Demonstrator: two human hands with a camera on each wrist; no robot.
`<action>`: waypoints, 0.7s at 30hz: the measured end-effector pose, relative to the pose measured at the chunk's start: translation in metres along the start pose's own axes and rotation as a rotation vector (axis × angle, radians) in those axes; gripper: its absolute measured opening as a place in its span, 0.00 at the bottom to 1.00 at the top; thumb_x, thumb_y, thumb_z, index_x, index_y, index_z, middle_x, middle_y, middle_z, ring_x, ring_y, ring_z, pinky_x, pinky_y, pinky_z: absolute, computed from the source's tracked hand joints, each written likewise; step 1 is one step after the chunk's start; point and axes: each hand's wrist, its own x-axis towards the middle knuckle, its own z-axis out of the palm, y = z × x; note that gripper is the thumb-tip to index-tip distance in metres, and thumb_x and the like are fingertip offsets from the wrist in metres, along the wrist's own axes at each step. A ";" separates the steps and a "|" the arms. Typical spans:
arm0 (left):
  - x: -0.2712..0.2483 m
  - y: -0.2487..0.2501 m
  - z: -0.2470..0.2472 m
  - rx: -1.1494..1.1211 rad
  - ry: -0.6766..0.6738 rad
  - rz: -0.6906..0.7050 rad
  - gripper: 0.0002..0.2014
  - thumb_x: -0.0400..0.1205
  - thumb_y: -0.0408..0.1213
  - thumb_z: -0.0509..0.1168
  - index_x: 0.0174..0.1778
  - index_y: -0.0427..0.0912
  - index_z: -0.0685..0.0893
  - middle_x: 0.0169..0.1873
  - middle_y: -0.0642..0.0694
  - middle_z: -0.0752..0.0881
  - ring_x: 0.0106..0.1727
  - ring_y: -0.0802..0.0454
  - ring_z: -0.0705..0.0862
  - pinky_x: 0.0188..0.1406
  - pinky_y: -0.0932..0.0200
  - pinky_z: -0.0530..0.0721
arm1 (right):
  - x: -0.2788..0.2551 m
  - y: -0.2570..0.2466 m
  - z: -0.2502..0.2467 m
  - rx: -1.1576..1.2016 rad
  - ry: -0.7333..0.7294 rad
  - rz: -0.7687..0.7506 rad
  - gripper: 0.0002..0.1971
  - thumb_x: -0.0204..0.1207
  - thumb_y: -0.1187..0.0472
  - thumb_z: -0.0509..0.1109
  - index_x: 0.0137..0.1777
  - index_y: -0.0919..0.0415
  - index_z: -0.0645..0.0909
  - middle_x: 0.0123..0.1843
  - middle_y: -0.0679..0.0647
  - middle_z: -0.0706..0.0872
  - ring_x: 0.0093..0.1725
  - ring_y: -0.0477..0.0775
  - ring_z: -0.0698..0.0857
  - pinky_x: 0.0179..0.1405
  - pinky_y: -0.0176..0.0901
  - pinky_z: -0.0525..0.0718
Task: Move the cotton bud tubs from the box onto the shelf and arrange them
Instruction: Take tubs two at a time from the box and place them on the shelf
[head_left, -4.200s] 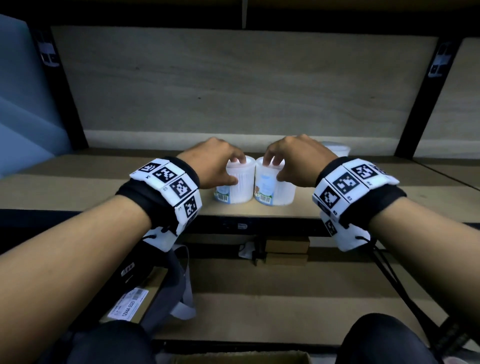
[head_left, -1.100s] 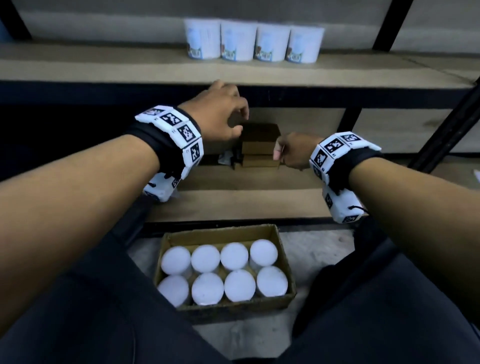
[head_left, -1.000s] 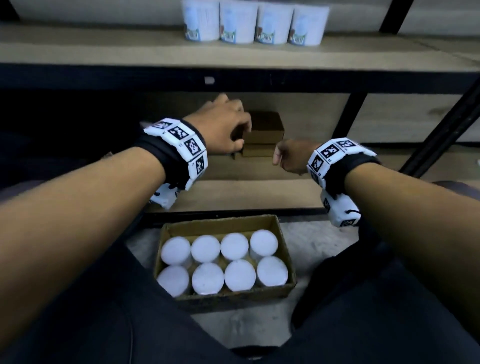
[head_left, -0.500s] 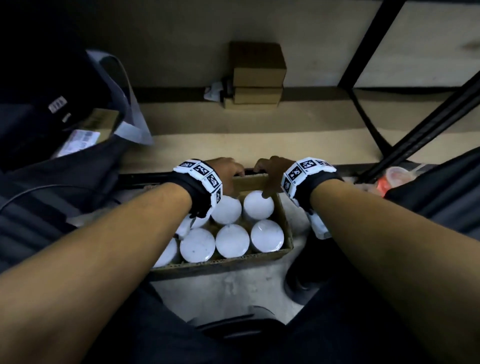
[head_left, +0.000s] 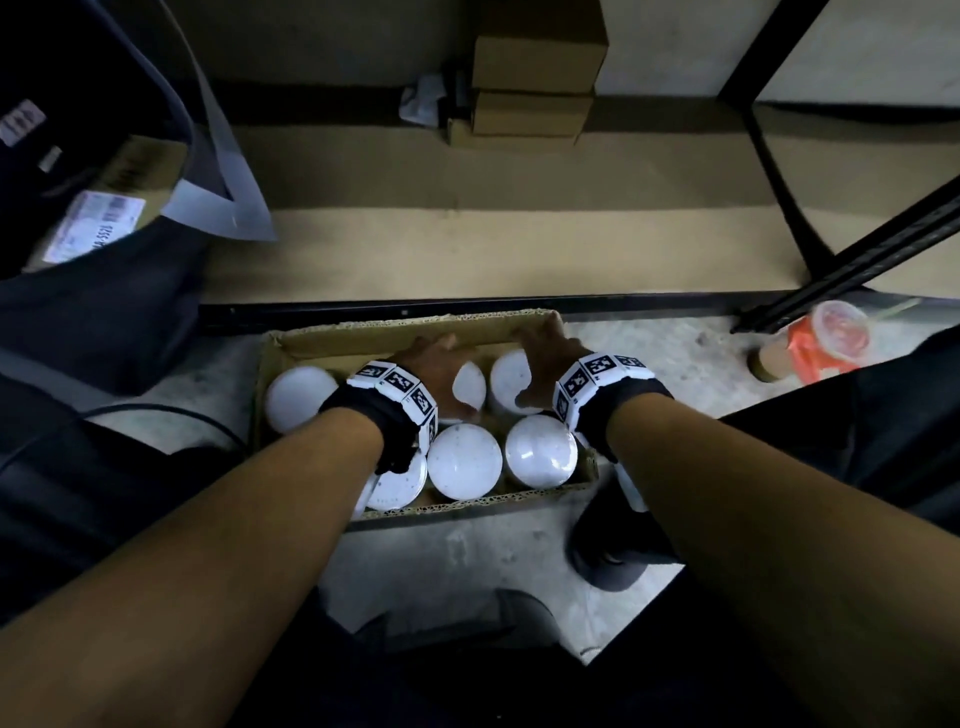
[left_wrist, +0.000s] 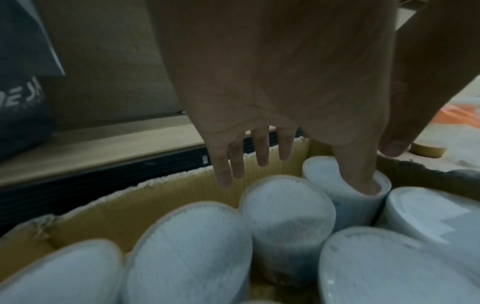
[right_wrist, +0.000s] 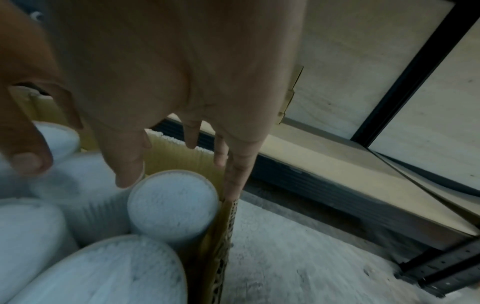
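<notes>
An open cardboard box (head_left: 415, 328) on the floor holds several white-lidded cotton bud tubs (head_left: 465, 460). Both hands reach into its back row. My left hand (head_left: 439, 358) hangs over a back tub (left_wrist: 285, 205), its straight fingers (left_wrist: 262, 152) pointing down beside the far box wall (left_wrist: 155, 197) and its thumb resting on the neighbouring tub (left_wrist: 337, 176). My right hand (head_left: 543, 351) spreads over the back right tub (right_wrist: 174, 201). Its fingers (right_wrist: 130, 170) touch the tub's rim, and its little finger lies along the side wall (right_wrist: 223, 236). Neither hand grips a tub.
Behind the box runs the lowest shelf board (head_left: 493, 249) with small stacked cardboard boxes (head_left: 535, 78) at its back. A dark bag (head_left: 78, 234) sits at the left. A black rack post (head_left: 852, 260) and an orange-lidded cup (head_left: 831, 338) are at the right. My legs flank the box.
Both hands have come down from the shelf, where they set two tubs side by side, into the box's back row. My view dropped with them.
</notes>
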 end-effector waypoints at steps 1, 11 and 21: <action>0.001 -0.001 0.004 -0.017 -0.008 0.001 0.46 0.72 0.58 0.75 0.84 0.58 0.60 0.84 0.46 0.57 0.83 0.39 0.57 0.79 0.42 0.66 | 0.004 0.000 0.005 0.020 -0.006 0.011 0.47 0.71 0.53 0.80 0.84 0.49 0.54 0.86 0.66 0.45 0.79 0.74 0.65 0.69 0.61 0.76; 0.009 -0.003 0.029 -0.072 0.042 0.025 0.41 0.77 0.56 0.70 0.84 0.57 0.58 0.79 0.48 0.60 0.73 0.37 0.67 0.66 0.43 0.77 | 0.022 -0.001 0.041 0.161 0.026 0.087 0.50 0.67 0.43 0.78 0.83 0.41 0.49 0.82 0.56 0.51 0.82 0.72 0.58 0.70 0.67 0.74; 0.017 0.000 0.040 -0.033 0.076 -0.014 0.37 0.76 0.55 0.69 0.80 0.54 0.64 0.76 0.46 0.63 0.69 0.36 0.69 0.62 0.42 0.79 | 0.033 -0.009 0.050 0.187 0.014 0.149 0.47 0.61 0.38 0.74 0.78 0.44 0.54 0.78 0.58 0.58 0.76 0.74 0.63 0.68 0.72 0.74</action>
